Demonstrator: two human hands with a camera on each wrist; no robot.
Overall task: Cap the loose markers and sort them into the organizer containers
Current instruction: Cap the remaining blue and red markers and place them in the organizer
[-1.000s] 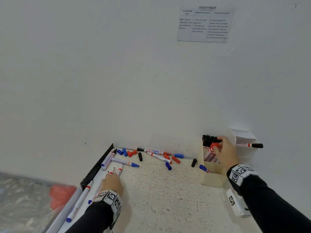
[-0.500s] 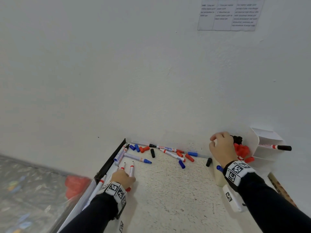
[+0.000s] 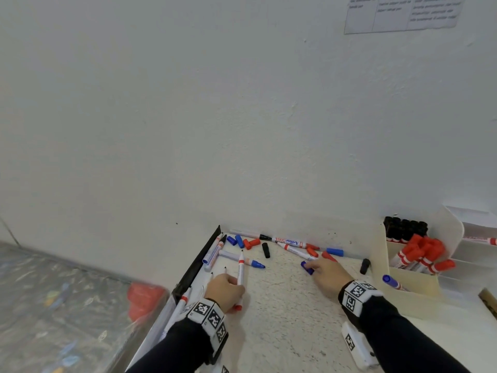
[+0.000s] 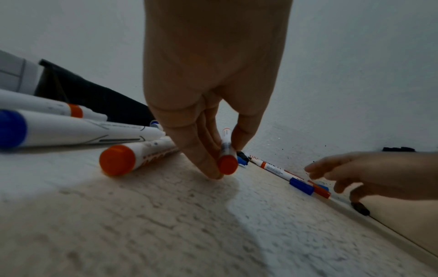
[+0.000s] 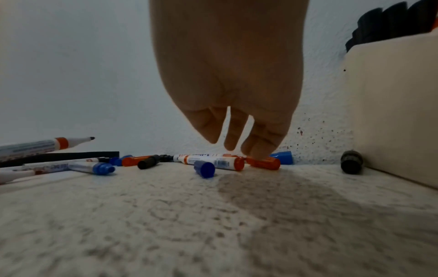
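My left hand (image 3: 228,289) pinches an uncapped red marker (image 3: 240,269) low over the table, nib toward the wall; the left wrist view shows its red end (image 4: 227,165) between thumb and fingers. My right hand (image 3: 321,269) reaches with straight fingers into the loose caps. Its fingertips (image 5: 257,151) touch a red cap (image 5: 263,163), and a blue cap (image 5: 205,169) lies just to their left. The cream organizer (image 3: 414,294) at the right holds red-capped markers (image 3: 422,254), black-capped markers (image 3: 406,227) and a blue marker (image 3: 392,282).
More caps and markers lie along the wall: blue caps (image 3: 235,240), a red cap (image 3: 251,243), black caps (image 3: 265,250) (image 3: 365,265), a blue-capped marker (image 3: 242,260). A black strip (image 3: 199,262) edges the table's left side, with several markers beside it.
My right hand left the organizer and came down left onto the caps. My left hand now has one red marker pinched and raised, nib forward. The view tilted down.
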